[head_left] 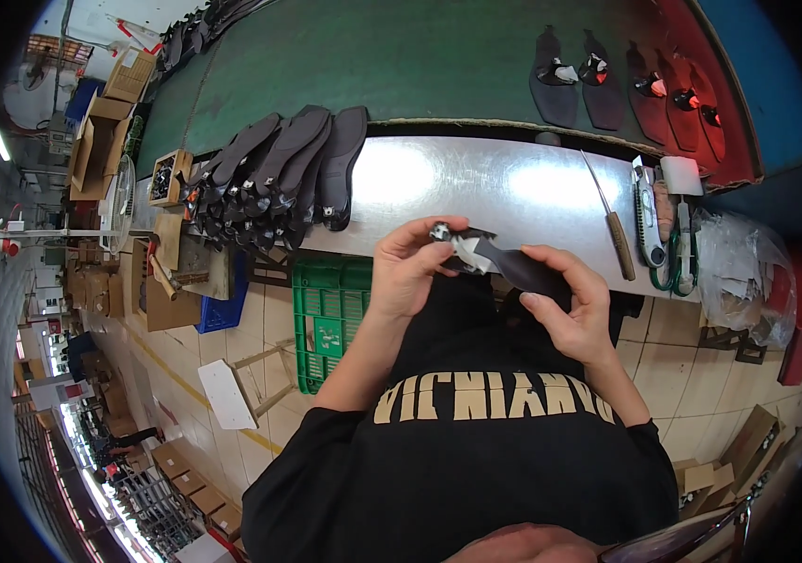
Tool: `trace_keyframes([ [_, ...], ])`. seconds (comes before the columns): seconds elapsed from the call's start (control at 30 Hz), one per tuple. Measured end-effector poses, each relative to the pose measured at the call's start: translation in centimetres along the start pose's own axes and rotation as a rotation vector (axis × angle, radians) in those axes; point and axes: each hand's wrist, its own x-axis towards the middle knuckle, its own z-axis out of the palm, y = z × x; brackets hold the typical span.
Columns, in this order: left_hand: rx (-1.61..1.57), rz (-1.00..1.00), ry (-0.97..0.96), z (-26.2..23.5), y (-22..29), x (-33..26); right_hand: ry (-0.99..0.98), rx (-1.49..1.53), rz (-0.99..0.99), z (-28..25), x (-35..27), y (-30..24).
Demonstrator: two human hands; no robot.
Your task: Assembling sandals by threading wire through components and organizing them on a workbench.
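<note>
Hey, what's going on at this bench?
A person holds a dark sandal piece by the metal worktop: the left hand grips the end with the shiny ornament, the right hand the other end. A pile of similar pieces lies on the left; a wooden-handled tool lies on the right.

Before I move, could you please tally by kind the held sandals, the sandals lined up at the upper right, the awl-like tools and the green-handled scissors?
Held sandal: 1
Lined-up sandals: 5
Awl-like tool: 1
Scissors: 1
Total: 8
</note>
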Motion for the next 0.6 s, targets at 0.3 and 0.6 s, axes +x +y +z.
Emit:
trace_keyframes([
  [0.3,0.041,-0.011,-0.144,0.75,0.26,-0.25,-0.015,-0.047,-0.074,0.55,0.43,-0.36],
  [0.6,0.078,-0.023,-0.148,0.86,0.31,-0.26,-0.025,-0.043,-0.063,0.51,0.3,-0.16],
])
